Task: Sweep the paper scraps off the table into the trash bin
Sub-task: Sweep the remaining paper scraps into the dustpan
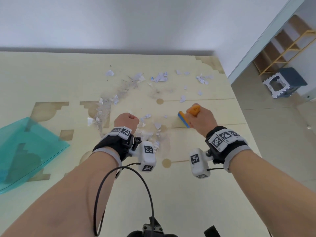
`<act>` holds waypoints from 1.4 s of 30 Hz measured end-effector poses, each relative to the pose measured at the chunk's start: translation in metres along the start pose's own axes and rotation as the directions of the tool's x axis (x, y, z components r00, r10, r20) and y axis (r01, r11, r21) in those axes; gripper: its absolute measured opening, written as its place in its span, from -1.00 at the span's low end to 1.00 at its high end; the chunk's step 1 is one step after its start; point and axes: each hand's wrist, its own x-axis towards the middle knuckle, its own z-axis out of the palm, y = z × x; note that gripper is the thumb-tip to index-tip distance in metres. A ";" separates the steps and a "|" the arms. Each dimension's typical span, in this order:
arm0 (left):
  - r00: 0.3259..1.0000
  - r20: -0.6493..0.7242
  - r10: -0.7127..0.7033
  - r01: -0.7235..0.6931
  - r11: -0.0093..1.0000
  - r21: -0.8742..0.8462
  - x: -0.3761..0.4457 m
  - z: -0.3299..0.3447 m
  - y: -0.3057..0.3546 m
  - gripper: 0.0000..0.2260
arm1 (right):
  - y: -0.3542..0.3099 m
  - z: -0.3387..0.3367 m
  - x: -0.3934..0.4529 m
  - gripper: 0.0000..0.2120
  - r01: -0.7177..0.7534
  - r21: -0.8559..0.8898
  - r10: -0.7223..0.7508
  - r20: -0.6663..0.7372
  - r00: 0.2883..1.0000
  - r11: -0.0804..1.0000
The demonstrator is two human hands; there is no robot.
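No words, brands or numbers can be read. The wrist bands [222, 140] and the white modules [148, 155] beside them carry black-and-white square marker codes, with tiny characters next to some, too small to make out. Blue marks on the paper scraps [159, 77] on the bench are illegible.

A plain white wall [119, 21] fills the view from ten to one o'clock, evenly lit. At two o'clock a pale blue-edged partition [266, 40] gives onto wooden stairs [280, 47] with a yellow railing [290, 48]. Below, on grey floor [273, 142], stands what may be a small dark-topped stool [284, 83].
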 end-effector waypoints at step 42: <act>0.996 -0.008 0.090 -0.089 0.994 0.071 0.041 0.053 0.067 -0.90 | 0.041 -0.049 0.095 -0.77 -0.027 0.007 0.028 -0.241 0.970 1.000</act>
